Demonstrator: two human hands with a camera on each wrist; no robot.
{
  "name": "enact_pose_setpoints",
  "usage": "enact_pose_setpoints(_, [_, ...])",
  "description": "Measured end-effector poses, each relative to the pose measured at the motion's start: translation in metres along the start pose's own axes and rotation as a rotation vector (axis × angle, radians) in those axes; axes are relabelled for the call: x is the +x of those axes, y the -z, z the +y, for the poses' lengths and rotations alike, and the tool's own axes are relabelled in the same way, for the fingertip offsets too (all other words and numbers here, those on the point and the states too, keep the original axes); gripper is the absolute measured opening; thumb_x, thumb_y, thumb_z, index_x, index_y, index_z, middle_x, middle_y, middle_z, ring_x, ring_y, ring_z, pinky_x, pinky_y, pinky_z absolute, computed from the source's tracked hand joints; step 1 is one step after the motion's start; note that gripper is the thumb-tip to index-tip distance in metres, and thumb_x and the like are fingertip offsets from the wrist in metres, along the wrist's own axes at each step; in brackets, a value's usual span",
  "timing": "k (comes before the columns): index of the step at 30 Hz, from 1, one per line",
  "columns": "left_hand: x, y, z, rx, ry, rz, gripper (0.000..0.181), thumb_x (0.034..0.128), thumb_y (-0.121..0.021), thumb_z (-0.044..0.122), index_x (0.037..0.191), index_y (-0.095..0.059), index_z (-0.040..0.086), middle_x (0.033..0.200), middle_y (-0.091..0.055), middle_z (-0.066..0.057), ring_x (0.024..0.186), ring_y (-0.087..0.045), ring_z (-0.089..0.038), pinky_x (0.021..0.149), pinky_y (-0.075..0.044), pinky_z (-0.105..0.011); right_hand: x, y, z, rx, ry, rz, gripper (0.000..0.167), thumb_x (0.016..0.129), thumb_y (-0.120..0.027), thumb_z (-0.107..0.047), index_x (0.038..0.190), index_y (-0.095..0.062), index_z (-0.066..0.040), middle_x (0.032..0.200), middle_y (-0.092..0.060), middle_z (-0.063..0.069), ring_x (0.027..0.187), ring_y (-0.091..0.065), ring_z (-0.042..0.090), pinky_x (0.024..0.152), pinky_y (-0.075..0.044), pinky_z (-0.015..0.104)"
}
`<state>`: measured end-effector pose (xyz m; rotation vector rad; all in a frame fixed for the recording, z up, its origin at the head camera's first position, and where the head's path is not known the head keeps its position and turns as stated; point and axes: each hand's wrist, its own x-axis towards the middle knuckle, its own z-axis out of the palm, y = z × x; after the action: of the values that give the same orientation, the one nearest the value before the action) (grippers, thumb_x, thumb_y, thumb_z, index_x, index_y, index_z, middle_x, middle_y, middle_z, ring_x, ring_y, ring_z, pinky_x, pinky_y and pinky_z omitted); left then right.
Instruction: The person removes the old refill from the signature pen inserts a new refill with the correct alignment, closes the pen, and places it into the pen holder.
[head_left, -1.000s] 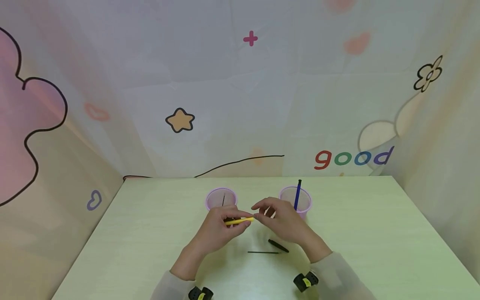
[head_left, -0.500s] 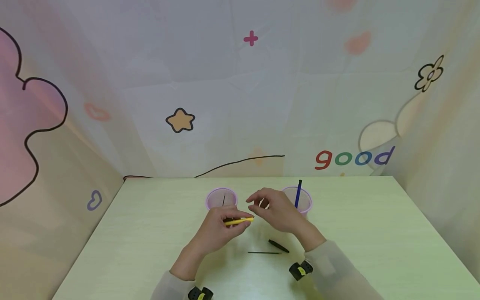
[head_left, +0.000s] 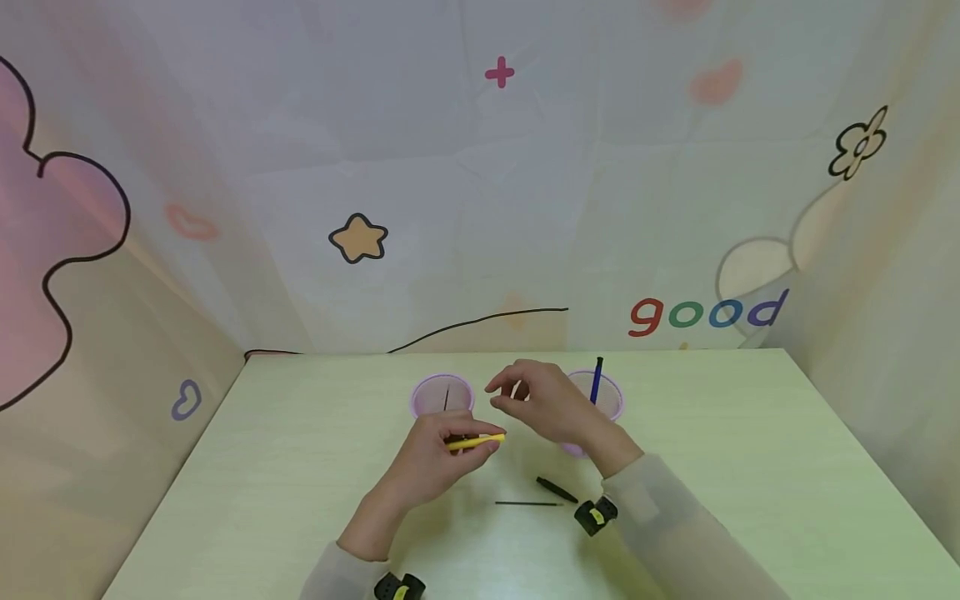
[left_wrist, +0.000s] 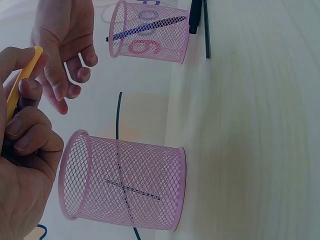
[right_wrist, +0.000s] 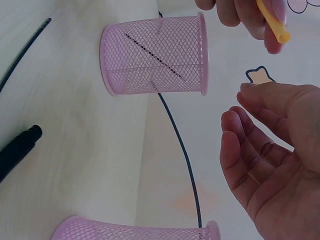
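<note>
My left hand (head_left: 438,458) holds a slim yellow pen barrel (head_left: 476,442) between thumb and fingers, roughly level above the table. In the right wrist view the near end of the barrel (right_wrist: 283,36) looks hollow. Something dark shows behind the left fingers, too hidden to name. Just beyond the barrel's tip is my right hand (head_left: 551,404), raised in front of the right cup, its fingers loosely bent and apart with nothing between them. On the table below lie a black pen barrel (head_left: 557,490), ribbed at one end, and a thin dark pen refill (head_left: 528,503).
Two pink mesh cups stand at the back. The left cup (left_wrist: 125,200) has a thin dark refill (head_left: 447,398) leaning in it. In the right cup (left_wrist: 172,45) stands a blue pen (head_left: 597,382). A printed cloth (head_left: 450,167) hangs behind the table.
My right hand has drawn away from the yellow barrel's tip and risen toward the back, slightly left. My left hand keeps its hold on the barrel in nearly the same place.
</note>
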<state>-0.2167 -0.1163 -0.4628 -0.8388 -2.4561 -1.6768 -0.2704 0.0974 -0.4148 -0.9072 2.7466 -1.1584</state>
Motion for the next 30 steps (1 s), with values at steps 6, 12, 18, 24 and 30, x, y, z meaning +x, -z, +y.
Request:
enact_pose_setpoints(6, [0.0, 0.002, 0.001, 0.003, 0.004, 0.004, 0.013, 0.0932, -0.079, 0.019, 0.105, -0.083, 0.019, 0.095, -0.076, 0.0, 0.078, -0.063, -0.008, 0.069, -0.058, -0.024, 0.011, 0.004, -0.003, -0.035, 0.008, -0.043, 0.014, 0.097, -0.073, -0.018, 0.11, -0.077, -0.015, 0.092, -0.067, -0.004, 0.076, -0.06, 0.01, 0.063, -0.051, 0.025])
enact_pose_setpoints(12, [0.0, 0.003, 0.0, -0.005, 0.021, 0.002, 0.013, 0.093, -0.079, 0.018, 0.106, -0.083, 0.017, 0.095, -0.075, 0.003, 0.077, -0.062, -0.008, 0.067, -0.057, -0.024, 0.021, 0.007, -0.007, -0.089, 0.007, -0.096, 0.016, 0.097, -0.074, -0.019, 0.112, -0.078, -0.014, 0.091, -0.066, -0.003, 0.07, -0.058, 0.011, 0.062, -0.051, 0.026])
enact_pose_setpoints(18, [0.0, 0.003, 0.001, -0.009, 0.024, 0.009, 0.014, 0.0928, -0.08, 0.02, 0.105, -0.083, 0.015, 0.093, -0.077, 0.0, 0.076, -0.061, -0.009, 0.067, -0.056, -0.023, 0.033, 0.005, -0.012, -0.18, 0.043, -0.122, 0.016, 0.097, -0.074, -0.018, 0.112, -0.079, -0.014, 0.09, -0.065, -0.003, 0.07, -0.057, 0.008, 0.064, -0.049, 0.024])
enact_pose_setpoints(24, [0.0, 0.004, 0.001, 0.001, 0.008, 0.017, 0.013, 0.0932, -0.079, 0.021, 0.105, -0.083, 0.016, 0.092, -0.078, -0.002, 0.076, -0.061, -0.008, 0.067, -0.055, -0.023, 0.042, -0.002, -0.012, -0.226, 0.083, -0.129, 0.014, 0.096, -0.075, -0.017, 0.109, -0.08, -0.012, 0.085, -0.062, -0.003, 0.07, -0.056, 0.008, 0.064, -0.048, 0.023])
enact_pose_setpoints(30, [-0.002, 0.006, 0.0, 0.005, -0.042, 0.023, 0.011, 0.0935, -0.079, 0.019, 0.103, -0.083, 0.016, 0.089, -0.077, -0.001, 0.071, -0.06, -0.005, 0.063, -0.054, -0.023, 0.049, -0.01, -0.013, -0.246, 0.107, -0.132, 0.012, 0.096, -0.074, -0.014, 0.106, -0.081, -0.013, 0.085, -0.06, -0.002, 0.073, -0.055, 0.009, 0.067, -0.048, 0.023])
